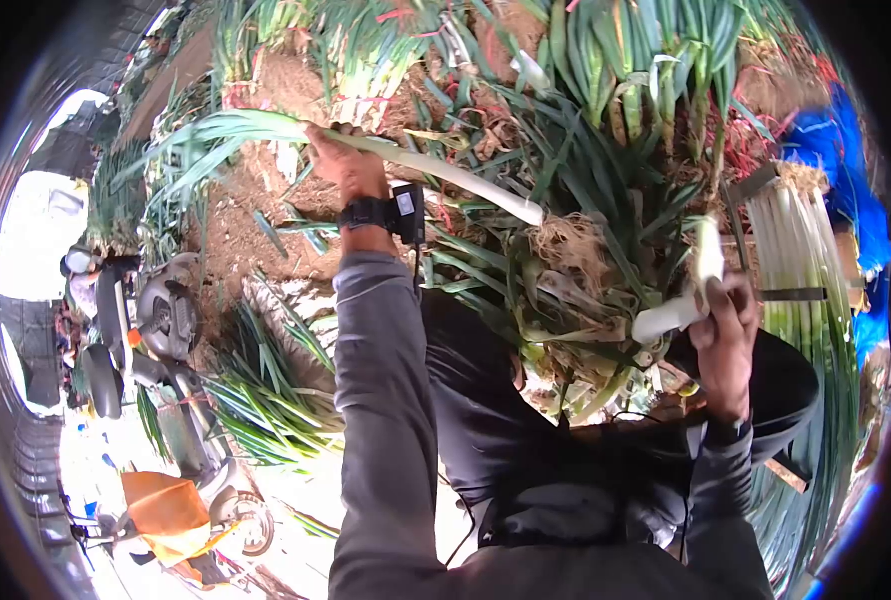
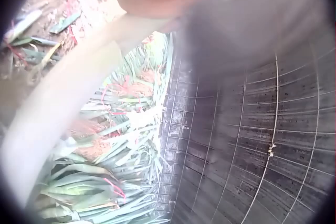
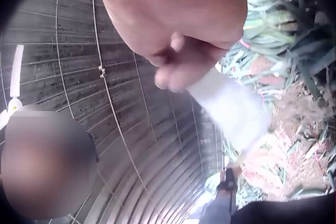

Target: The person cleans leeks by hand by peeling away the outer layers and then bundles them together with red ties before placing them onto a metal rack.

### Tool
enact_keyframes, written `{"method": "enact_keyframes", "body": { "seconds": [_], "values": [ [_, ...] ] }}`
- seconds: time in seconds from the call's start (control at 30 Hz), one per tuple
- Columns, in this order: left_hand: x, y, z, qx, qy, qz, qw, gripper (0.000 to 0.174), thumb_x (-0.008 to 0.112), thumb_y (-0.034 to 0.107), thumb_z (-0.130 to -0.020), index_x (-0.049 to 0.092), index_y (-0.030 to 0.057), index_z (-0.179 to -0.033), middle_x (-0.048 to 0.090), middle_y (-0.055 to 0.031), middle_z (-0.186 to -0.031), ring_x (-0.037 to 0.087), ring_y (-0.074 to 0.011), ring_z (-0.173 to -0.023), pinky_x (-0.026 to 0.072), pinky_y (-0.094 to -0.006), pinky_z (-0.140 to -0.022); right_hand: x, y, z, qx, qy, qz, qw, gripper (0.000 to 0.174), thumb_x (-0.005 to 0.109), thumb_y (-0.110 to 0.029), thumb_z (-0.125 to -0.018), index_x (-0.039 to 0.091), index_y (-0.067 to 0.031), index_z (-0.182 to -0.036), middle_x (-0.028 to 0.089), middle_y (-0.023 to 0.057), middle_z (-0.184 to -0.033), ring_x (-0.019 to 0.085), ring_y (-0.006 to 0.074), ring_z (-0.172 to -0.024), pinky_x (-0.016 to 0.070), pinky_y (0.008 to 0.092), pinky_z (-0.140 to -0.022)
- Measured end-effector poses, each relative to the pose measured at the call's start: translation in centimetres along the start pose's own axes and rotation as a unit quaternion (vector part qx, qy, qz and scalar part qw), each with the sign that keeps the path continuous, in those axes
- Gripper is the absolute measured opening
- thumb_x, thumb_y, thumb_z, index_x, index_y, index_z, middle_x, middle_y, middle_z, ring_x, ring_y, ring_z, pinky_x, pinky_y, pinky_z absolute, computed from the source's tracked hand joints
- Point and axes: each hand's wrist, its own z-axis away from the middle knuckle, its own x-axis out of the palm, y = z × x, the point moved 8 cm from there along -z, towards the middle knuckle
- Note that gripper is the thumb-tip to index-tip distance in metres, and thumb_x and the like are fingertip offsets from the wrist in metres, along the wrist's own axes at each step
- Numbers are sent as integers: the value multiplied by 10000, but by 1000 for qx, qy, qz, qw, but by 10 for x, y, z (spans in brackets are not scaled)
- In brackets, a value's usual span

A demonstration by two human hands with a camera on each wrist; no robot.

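Note:
My left hand (image 1: 350,166) grips a long green onion (image 1: 461,180) near where its white stalk turns to green leaves. The stalk slants down to the right, its leaves trailing off to the left. In the left wrist view the pale stalk (image 2: 63,90) crosses below the hand. On the right, my right hand (image 1: 728,330) pinches a peeled white onion layer (image 1: 669,317) between thumb and curled fingers; part of it sticks up above the hand. The right wrist view shows this white piece (image 3: 231,109) coming out of the fist.
Onion roots and trimmings (image 1: 576,255) lie between the hands and before the knees. A bundle of green onions (image 1: 801,260) with a dark band stands at the right, beside blue sheeting (image 1: 816,145). More bundles (image 1: 626,60) line the back. A motorbike (image 1: 171,310) is at left.

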Motion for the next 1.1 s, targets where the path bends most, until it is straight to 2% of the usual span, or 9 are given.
{"method": "enact_keyframes", "body": {
  "seconds": [0.1,0.13,0.17,0.23,0.3,0.57,0.73,0.87,1.1],
  "values": [
    [32,-3,37,-53,1,47,997,549,728,350,-936,488,92,-1357,601,-102,-1050,598,-241,-883,544,-388,-776,-10,81,-42,10,-113,268,957,172,601,-162,-1004,605,-41,-1127,647,78,-893,681,188,-715,567,318,-593],
    [45,-1,45,-44,-49,45,997,527,731,335,-934,497,92,-1338,604,-94,-1038,600,-235,-884,546,-387,-779,13,70,-44,-190,-135,417,878,186,615,-142,-991,618,-35,-1143,653,100,-924,680,199,-743,569,322,-627],
    [56,1,50,-34,-99,41,994,505,734,321,-931,506,91,-1319,607,-86,-1026,602,-229,-886,548,-385,-782,51,63,-33,-373,-148,540,740,205,628,-123,-977,631,-28,-1158,660,122,-954,679,211,-771,570,326,-661],
    [66,5,71,-30,-147,25,988,453,732,289,-933,520,90,-1280,609,-72,-997,605,-218,-875,550,-382,-779,80,37,-43,-313,-163,399,847,194,668,-68,-939,661,-15,-1126,658,140,-954,671,207,-794,555,333,-692],
    [88,13,101,-42,-161,8,986,395,722,256,-940,527,89,-1240,606,-60,-964,606,-208,-851,552,-379,-769,112,8,-61,-256,-131,355,890,168,692,-33,-917,682,-9,-1083,667,126,-959,660,195,-761,540,340,-672],
    [122,-7,159,-73,-237,14,969,429,759,179,-921,473,101,-1231,602,-42,-955,639,-185,-810,570,-341,-721,212,9,-98,-413,-170,387,807,192,741,-87,-872,663,-27,-1037,661,137,-974,673,227,-722,537,379,-653],
    [123,-17,161,-80,-233,20,969,395,747,170,-929,480,87,-1208,599,-40,-926,641,-179,-794,567,-305,-684,213,23,-120,-267,-233,407,842,175,734,-70,-852,644,-9,-990,686,120,-887,674,182,-778,542,322,-694],
    [135,-6,152,-42,-279,20,959,309,722,224,-950,523,63,-1124,572,-36,-832,601,-151,-703,517,-310,-607,197,5,-104,-324,-278,280,860,141,728,-29,-867,637,3,-968,668,67,-901,653,142,-787,546,277,-670],
    [113,9,108,18,-150,7,988,274,681,241,-971,520,60,-1100,566,-46,-835,552,-160,-667,494,-326,-605,99,-26,-55,-231,-115,110,960,54,649,-3,-908,616,-16,-948,656,44,-894,579,43,-665,483,197,-547]
  ]
}}
